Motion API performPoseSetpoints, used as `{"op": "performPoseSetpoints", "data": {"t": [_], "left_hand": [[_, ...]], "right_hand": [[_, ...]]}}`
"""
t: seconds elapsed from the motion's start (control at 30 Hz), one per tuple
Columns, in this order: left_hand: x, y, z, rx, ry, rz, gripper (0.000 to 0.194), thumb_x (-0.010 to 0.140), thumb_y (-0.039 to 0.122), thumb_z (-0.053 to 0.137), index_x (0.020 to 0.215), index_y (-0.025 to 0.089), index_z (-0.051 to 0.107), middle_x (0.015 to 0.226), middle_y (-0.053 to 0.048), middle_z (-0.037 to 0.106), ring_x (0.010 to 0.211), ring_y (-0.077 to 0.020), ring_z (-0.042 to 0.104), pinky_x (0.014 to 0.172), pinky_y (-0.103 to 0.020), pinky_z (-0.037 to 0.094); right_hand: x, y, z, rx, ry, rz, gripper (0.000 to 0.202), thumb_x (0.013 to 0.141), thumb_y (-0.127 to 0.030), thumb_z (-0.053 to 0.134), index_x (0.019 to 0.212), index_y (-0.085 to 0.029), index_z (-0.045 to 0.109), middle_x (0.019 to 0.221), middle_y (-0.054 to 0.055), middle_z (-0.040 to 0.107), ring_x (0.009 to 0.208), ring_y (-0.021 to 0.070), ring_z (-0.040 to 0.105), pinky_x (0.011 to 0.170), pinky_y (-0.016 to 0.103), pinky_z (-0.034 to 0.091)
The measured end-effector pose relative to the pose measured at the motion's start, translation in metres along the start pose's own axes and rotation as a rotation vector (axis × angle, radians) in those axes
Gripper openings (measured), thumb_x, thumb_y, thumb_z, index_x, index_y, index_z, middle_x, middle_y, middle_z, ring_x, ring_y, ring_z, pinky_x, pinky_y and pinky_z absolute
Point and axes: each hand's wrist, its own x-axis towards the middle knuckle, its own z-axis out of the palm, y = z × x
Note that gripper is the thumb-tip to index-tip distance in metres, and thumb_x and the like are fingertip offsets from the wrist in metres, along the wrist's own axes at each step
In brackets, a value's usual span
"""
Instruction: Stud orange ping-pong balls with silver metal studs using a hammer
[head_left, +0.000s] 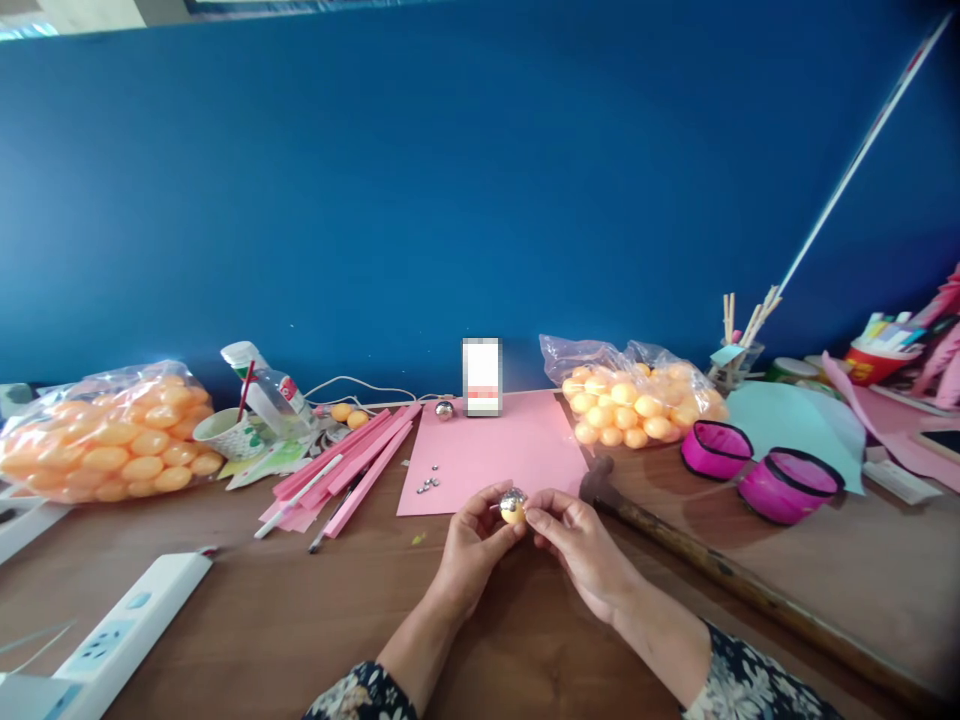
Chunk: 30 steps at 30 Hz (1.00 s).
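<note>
My left hand (480,540) is closed around a small yellow-orange ball (513,514), its thumb and fingers on the left and lower sides. Shiny silver pieces cover the upper part of the ball; the lower part shows plain yellow. At the ball's right side my right hand (577,545) is pinched, fingertips against or very near it; whatever lies between them is too small to make out. Several small silver pieces (429,486) lie on a pink sheet (510,450) beyond my hands. A finished-looking silver ball (444,410) rests at that sheet's back edge.
Bags of orange balls stand at left (112,440) and back right (630,405). Pink strips (352,470) lie left of the sheet, a hammer (720,570) to the right. Also around are a phone-like upright item (482,377), magenta rings (787,487), a paper cup (229,435) and a power strip (127,630).
</note>
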Motion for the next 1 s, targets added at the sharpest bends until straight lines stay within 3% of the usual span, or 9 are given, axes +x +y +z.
{"op": "performPoseSetpoints", "data": {"t": [0.5, 1.0], "left_hand": [[0.0013, 0.0004, -0.0001, 0.133, 0.019, 0.045, 0.047, 0.062, 0.017, 0.072, 0.106, 0.016, 0.056, 0.101, -0.009, 0.065, 0.095, -0.0210, 0.060, 0.086, -0.034, 0.046], [0.0015, -0.0020, -0.0020, 0.192, 0.034, 0.101, 0.045, 0.062, 0.015, 0.070, 0.106, 0.016, 0.057, 0.101, -0.008, 0.065, 0.094, -0.0197, 0.061, 0.085, -0.032, 0.048]], "right_hand": [[-0.0003, 0.0024, -0.0004, 0.079, -0.001, 0.089, 0.016, 0.072, -0.033, 0.065, 0.076, -0.018, 0.060, 0.081, 0.001, 0.063, 0.073, 0.0121, 0.052, 0.062, 0.023, 0.037], [0.0002, -0.0002, 0.0002, 0.000, -0.012, 0.043, 0.020, 0.074, -0.037, 0.062, 0.072, -0.018, 0.058, 0.071, 0.000, 0.057, 0.065, 0.0108, 0.046, 0.057, 0.021, 0.035]]}}
